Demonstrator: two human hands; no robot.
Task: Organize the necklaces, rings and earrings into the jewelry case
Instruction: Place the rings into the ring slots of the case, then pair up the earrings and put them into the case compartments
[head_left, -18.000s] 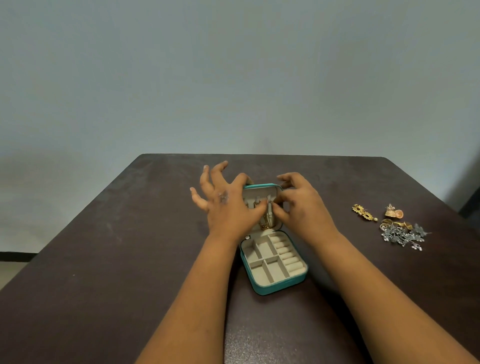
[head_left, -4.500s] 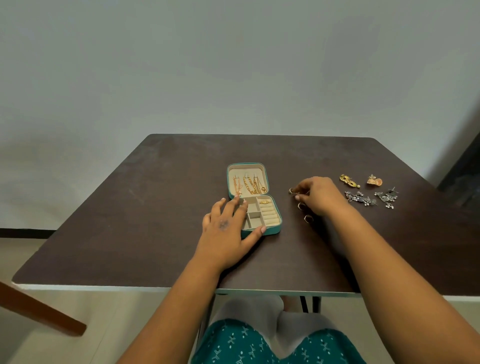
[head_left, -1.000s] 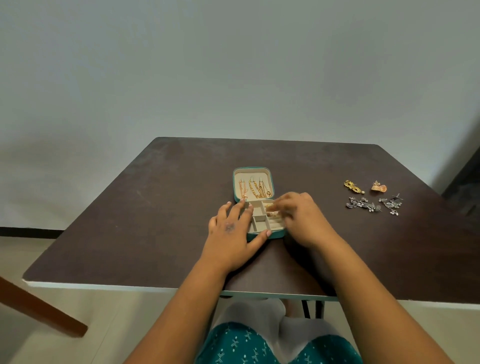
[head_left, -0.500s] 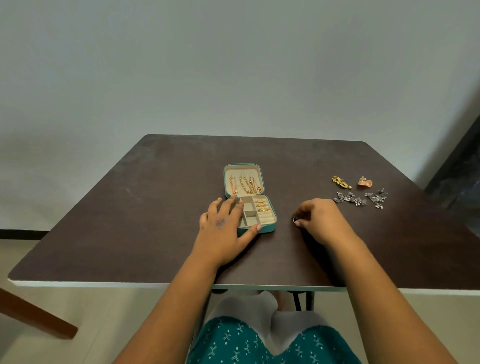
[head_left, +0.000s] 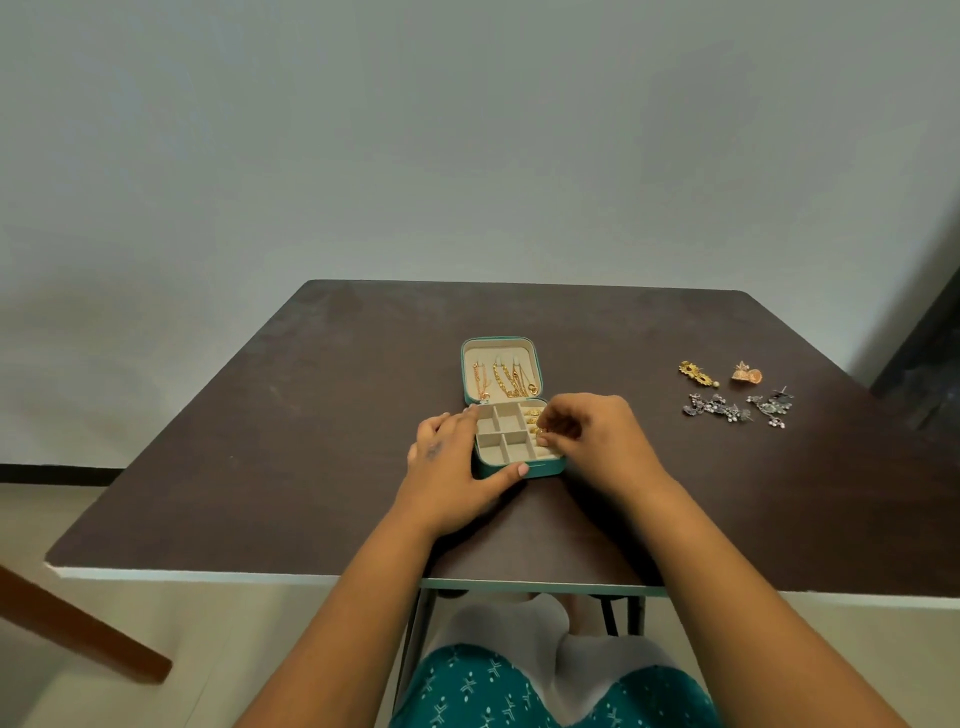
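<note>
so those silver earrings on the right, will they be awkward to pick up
Probably a little. The silver earrings look like linked clusters sprawled flat on the table, so they would likely dangle limply when lifted. Their spiky outlines lie close together, so they may snag each other. They look small and light, unlikely to roll.

A dark brown table (head_left: 291, 415) is set against a plain grey-green wall (head_left: 415, 130), with pale floor (head_left: 62, 519) seen beneath.

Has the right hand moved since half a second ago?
Yes. The right hand has gone left: it was on the table right of the jewelry case; now its fingers are over the case's ring slots.
</note>
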